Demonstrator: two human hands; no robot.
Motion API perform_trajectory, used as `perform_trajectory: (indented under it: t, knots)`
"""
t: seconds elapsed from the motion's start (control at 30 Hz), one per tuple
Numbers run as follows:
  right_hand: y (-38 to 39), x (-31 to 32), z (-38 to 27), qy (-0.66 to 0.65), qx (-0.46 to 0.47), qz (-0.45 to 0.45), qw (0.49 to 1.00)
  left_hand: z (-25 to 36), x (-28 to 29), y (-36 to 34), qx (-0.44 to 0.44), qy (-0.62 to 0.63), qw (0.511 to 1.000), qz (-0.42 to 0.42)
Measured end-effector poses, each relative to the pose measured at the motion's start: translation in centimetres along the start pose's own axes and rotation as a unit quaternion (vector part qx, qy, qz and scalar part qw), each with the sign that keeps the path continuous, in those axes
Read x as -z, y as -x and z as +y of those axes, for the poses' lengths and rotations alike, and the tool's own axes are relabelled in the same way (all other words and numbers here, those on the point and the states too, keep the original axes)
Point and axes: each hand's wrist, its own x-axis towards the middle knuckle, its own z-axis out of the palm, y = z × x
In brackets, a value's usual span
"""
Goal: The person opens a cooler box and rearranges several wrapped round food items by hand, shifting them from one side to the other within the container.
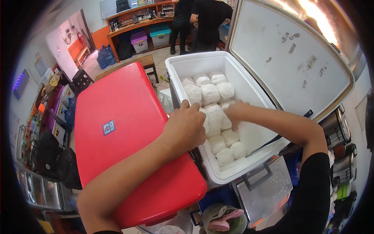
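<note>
A white cooler box [215,177] stands in front of me, its lid [280,50] swung up to the right. Inside, along the left side, lie several rounded white bundles [210,93], seemingly in thin plastic wrap. My left hand [188,124] is curled over the cooler's left rim beside the red lid, its fingertips next to the bundles. Reaching in from the right, my right hand [236,114] is over the middle bundles with its fingers bent down. Motion smears it, and I cannot see whether it grips one.
A closed red cooler lid [120,113] fills the left side under my left forearm. Below the white cooler are a grey metal-looking box [265,187] and a tub with pink scoops [220,224]. Steel pots [337,128] stand at right. Two people [208,19] in black stand far back.
</note>
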Motion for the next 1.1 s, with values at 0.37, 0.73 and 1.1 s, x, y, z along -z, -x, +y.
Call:
perform_trajectory:
  t: [0.37, 0.73, 1.1]
  knots:
    - [-3.1, -2.9, 2.2, 0.027, 0.019, 0.337, 0.941, 0.5, 0.5, -0.4, 0.021, -0.008, 0.999, -0.033]
    - [-1.0, -7.6, 3.4, 0.074, 0.018, 0.445, 0.892, 0.5, 0.4, -0.3, 0.019, -0.007, 0.999, -0.035]
    - [-5.0, -5.7, 1.6, -0.089, -0.065, 0.440, 0.891, 0.6, 0.6, -0.4, 0.022, -0.003, 0.999, -0.037]
